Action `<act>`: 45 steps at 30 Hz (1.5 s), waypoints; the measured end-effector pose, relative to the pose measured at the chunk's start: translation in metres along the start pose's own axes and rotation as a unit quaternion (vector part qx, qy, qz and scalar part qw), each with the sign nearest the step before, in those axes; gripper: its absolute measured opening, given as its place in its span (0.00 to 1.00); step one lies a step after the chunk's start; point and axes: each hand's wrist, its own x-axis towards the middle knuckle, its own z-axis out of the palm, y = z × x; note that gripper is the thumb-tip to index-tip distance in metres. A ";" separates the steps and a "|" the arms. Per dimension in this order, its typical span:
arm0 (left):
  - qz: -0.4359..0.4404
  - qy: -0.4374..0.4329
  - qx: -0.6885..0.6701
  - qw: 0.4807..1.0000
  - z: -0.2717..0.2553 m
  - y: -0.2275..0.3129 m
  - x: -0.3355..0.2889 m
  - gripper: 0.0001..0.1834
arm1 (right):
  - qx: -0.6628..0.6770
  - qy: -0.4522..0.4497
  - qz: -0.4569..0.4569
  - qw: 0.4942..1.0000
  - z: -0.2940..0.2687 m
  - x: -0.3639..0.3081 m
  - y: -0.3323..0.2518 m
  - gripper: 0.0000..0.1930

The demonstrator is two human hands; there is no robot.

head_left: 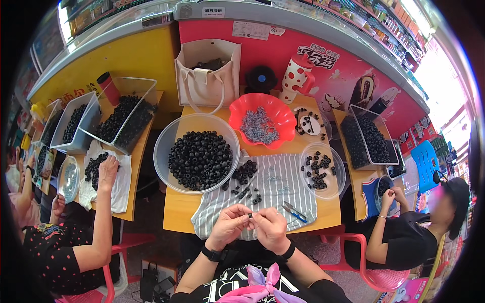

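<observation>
**2 hands pinch 1 small black bead over a striped cloth**

A yellow wooden table fills the middle of the view, with a red freezer front beyond it at the far side. Over the table's near half lies a grey striped cloth. At the left of the cloth sits a large clear bowl heaped with black ring-shaped beads. Farther off stands a red wavy-rimmed bowl holding small silvery-grey pieces, and to the right a smaller clear bowl with a few black beads. Loose beads lie scattered on the cloth, and blue-handled pliers rest near its near right edge.

At the near edge of the table, the left hand and right hand meet, fingertips together, both closed on 1 small black bead held between them just above the cloth. Each wrist wears a black band.

The bead looks hard, light and smooth, so it probably slips easily; a thumb-and-forefinger pinch across its outer rim seems the surest hold, leaving the hole free.

Other people sit at the left and right tables, their hands among more black beads.
</observation>
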 end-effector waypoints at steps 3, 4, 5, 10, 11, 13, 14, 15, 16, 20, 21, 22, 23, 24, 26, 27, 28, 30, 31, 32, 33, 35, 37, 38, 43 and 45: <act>0.009 0.000 0.008 1.000 -0.005 -0.003 -0.003 0.09 | -0.086 0.001 -0.075 0.993 -0.001 0.002 -0.007 0.15; 0.018 0.007 0.014 1.000 -0.006 -0.003 -0.002 0.09 | -0.087 0.000 -0.076 0.993 -0.002 0.003 -0.009 0.15; 0.019 0.006 0.013 1.000 -0.006 -0.003 -0.002 0.09 | -0.095 -0.028 -0.082 0.992 -0.004 0.003 -0.010 0.15; 0.018 0.018 -0.011 1.000 0.001 0.003 -0.002 0.07 | 0.054 -0.096 -0.014 0.994 -0.015 0.022 0.011 0.13; 0.017 0.016 -0.012 1.000 0.001 0.002 -0.002 0.07 | 0.012 -0.109 0.041 0.993 -0.019 0.030 0.019 0.10; 0.021 0.031 -0.020 0.999 0.002 0.003 -0.001 0.08 | -0.031 -0.119 0.095 0.988 -0.016 0.043 0.034 0.08; 0.022 0.029 -0.019 0.999 0.003 0.003 0.000 0.08 | -0.038 -0.135 0.111 0.984 -0.010 0.047 0.045 0.06; 0.015 0.026 -0.019 0.999 0.004 0.003 0.001 0.10 | -0.045 -0.150 0.126 0.980 -0.006 0.051 0.052 0.05; 0.008 0.025 -0.020 0.999 0.004 0.003 0.001 0.12 | -0.044 -0.149 0.124 0.980 -0.002 0.054 0.052 0.05; 0.011 0.015 -0.017 1.000 -0.002 -0.001 0.000 0.13 | -0.144 -0.237 0.098 0.956 0.017 0.055 0.060 0.05; 0.013 0.008 -0.020 1.000 -0.002 -0.001 0.000 0.13 | -0.130 -0.227 0.103 0.960 0.019 0.054 0.064 0.04; 0.017 0.002 -0.024 1.000 -0.002 0.000 0.000 0.12 | -0.115 -0.220 0.106 0.963 0.021 0.056 0.065 0.03; 0.018 0.004 -0.024 1.000 -0.003 0.000 0.000 0.12 | -0.113 -0.221 0.106 0.963 0.017 0.055 0.064 0.03; 0.017 0.002 -0.022 1.000 -0.003 0.000 0.000 0.12 | -0.039 -0.205 0.150 0.966 0.008 0.053 0.062 0.04; 0.016 0.001 -0.023 1.000 -0.003 -0.001 0.000 0.12 | 0.034 -0.190 0.194 0.962 -0.009 0.050 0.055 0.04; 0.017 0.004 -0.026 1.000 -0.004 0.000 -0.001 0.12 | 0.150 -0.178 0.249 0.940 -0.015 0.044 0.050 0.05; 0.017 0.002 -0.030 0.999 -0.002 0.000 0.000 0.12 | 0.259 -0.160 0.300 0.904 -0.022 0.038 0.044 0.06; 0.013 0.008 -0.025 1.000 -0.001 0.001 0.000 0.12 | 0.286 -0.155 0.342 0.882 -0.026 0.021 0.034 0.08; 0.009 0.015 -0.018 1.000 0.000 0.001 -0.001 0.12 | 0.341 -0.125 0.381 0.850 -0.025 0.012 0.029 0.08; 0.008 0.017 -0.018 1.000 0.000 0.001 0.000 0.12 | 0.394 -0.095 0.418 0.813 -0.023 0.004 0.024 0.07; 0.009 0.013 -0.010 1.000 0.001 0.002 0.000 0.11 | 0.420 -0.077 0.412 0.805 -0.021 -0.001 0.021 0.07; 0.007 0.011 0.000 1.000 0.001 0.002 0.000 0.11 | 0.439 -0.043 0.390 0.808 -0.011 -0.010 0.019 0.07; 0.006 0.009 0.005 1.000 0.001 0.001 -0.001 0.09 | 0.461 -0.014 0.390 0.797 -0.007 -0.014 0.017 0.08; 0.006 0.011 0.006 1.000 0.001 0.001 -0.001 0.09 | 0.463 -0.014 0.391 0.796 -0.007 -0.014 0.015 0.08; 0.015 0.027 0.019 0.999 0.003 0.000 -0.001 0.09 | 0.466 -0.018 0.395 0.791 -0.006 -0.015 0.012 0.06; 0.012 0.027 0.020 0.999 0.002 0.000 -0.001 0.09 | 0.459 -0.021 0.380 0.803 -0.007 -0.015 0.010 0.06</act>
